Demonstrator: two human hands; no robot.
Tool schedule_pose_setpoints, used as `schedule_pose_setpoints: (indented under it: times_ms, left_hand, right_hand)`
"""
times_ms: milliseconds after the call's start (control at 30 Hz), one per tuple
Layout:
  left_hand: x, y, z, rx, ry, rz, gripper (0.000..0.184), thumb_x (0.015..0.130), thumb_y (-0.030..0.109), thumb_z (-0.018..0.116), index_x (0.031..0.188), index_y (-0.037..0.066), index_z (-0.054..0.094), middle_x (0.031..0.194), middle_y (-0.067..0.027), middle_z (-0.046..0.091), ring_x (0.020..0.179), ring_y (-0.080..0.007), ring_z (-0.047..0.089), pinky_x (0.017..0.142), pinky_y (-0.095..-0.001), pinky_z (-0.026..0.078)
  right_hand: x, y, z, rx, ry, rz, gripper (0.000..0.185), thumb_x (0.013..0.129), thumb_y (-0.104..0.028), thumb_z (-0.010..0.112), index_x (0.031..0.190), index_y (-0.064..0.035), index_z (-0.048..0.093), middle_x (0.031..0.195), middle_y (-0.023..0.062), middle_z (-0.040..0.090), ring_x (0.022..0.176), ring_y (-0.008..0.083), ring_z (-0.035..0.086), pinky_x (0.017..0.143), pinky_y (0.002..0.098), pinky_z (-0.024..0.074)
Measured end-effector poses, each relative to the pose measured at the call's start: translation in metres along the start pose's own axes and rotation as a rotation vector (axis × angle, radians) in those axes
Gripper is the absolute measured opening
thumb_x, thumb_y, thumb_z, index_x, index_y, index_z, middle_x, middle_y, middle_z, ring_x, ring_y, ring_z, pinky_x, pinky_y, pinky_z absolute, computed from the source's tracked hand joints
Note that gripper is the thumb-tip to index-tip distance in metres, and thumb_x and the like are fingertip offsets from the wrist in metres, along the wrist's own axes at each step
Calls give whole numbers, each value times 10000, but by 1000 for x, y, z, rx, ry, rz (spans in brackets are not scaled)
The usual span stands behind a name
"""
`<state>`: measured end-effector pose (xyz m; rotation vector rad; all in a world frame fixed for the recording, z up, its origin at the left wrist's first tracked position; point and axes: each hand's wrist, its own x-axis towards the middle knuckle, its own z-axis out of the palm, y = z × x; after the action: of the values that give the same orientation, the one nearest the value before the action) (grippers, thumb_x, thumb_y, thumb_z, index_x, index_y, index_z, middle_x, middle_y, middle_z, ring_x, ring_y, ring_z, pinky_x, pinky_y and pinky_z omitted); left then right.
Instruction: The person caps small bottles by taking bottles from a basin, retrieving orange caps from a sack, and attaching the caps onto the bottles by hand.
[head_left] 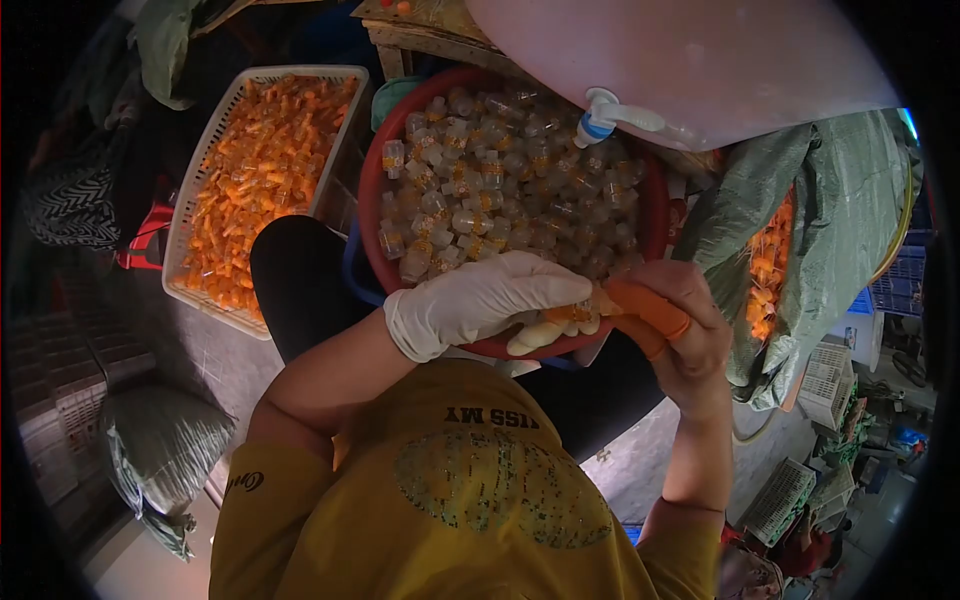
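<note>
Over the near rim of a red tub (372, 222), a small clear bottle (574, 313) lies between the hands. The left hand (490, 303), in a white glove, is mostly closed, thumb and bent fingers holding the bottle. The right hand (690, 325), orange covers on some fingers, is nearly closed at the bottle's other end; its exact grip is partly hidden. Similar bottles (480, 200) fill the tub, their orange printing too small to read. Orange pieces (270, 165) fill a white basket (186, 225) to the left. "MY" is legible upside down on the yellow shirt (400, 500); the sleeve's script is unclear.
</note>
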<state>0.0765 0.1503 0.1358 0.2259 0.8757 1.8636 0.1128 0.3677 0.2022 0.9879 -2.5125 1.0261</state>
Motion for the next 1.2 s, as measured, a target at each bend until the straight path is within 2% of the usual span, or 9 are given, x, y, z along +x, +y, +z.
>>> schedule_pose_setpoints:
  times_ms: [133,267,433,600,767,833,967,1000,1200]
  left_hand:
    - [0,4,10,283,91,0,303,946,318,608,1040,29,616,617,-7,529,563,-96,527,645,-261,475]
    - [13,-17,12,1518,508,897,354,802,299,712,1079,114,592,745,-11,540,690,-178,561,987,-407,383]
    - [17,-30,-9,1980,587,1186,447,751,341,738,1130,150,596,712,42,475,686,-109,528,1032,-441,350]
    - [0,-25,-38,1868,669,1001,549,716,319,801,1201,157,598,871,42,623,733,-123,564,1058,-399,332]
    - [-61,30,-94,1421,1452,1125,579,780,166,785,1292,41,547,1217,-133,579,1144,-289,506,1009,-394,380]
    - [-77,43,-102,1539,1620,1168,566,795,152,770,1294,26,535,1240,-141,558,1155,-291,503,1007,-395,386]
    - [-52,27,-103,1290,1110,766,270,827,153,709,1088,94,670,1076,-113,637,1006,-314,606,1017,-393,382]
    - [-40,18,-107,1603,997,600,240,838,218,685,1058,122,674,1075,-82,623,1029,-300,582,999,-416,378]
    - [25,7,-112,2153,1050,41,354,854,315,663,1140,106,654,1105,-84,598,1037,-259,551,1007,-430,312]
  right_hand:
    - [-6,14,3,49,-22,89,250,760,-58,724,998,-2,671,932,101,640,827,279,607,695,348,498]
    - [-39,37,19,588,-68,649,236,910,-208,642,995,12,643,871,58,625,770,197,585,626,295,456]
    - [-62,39,48,1521,-8,986,380,1013,-365,481,1032,2,578,796,-5,588,723,99,530,632,215,411]
    - [-54,51,30,794,23,967,465,1010,-414,467,1018,10,659,816,48,640,745,129,584,719,267,456]
    - [-96,109,-53,41,480,836,245,975,-212,554,1054,-25,692,897,81,704,797,175,626,752,304,471]
    - [-136,150,-86,-437,382,894,196,920,-143,605,1081,-59,679,953,131,694,854,264,641,775,358,493]
    - [-165,172,-100,-1037,86,793,308,878,-137,606,1186,-129,605,1092,194,634,1012,393,590,840,476,487]
    - [-163,172,-96,-1089,28,881,343,884,-173,601,1224,-136,575,1123,187,622,1040,391,572,852,480,483]
    - [-194,199,-106,-1246,-96,689,338,871,-198,588,1195,-115,540,1192,182,586,1121,389,519,905,479,458]
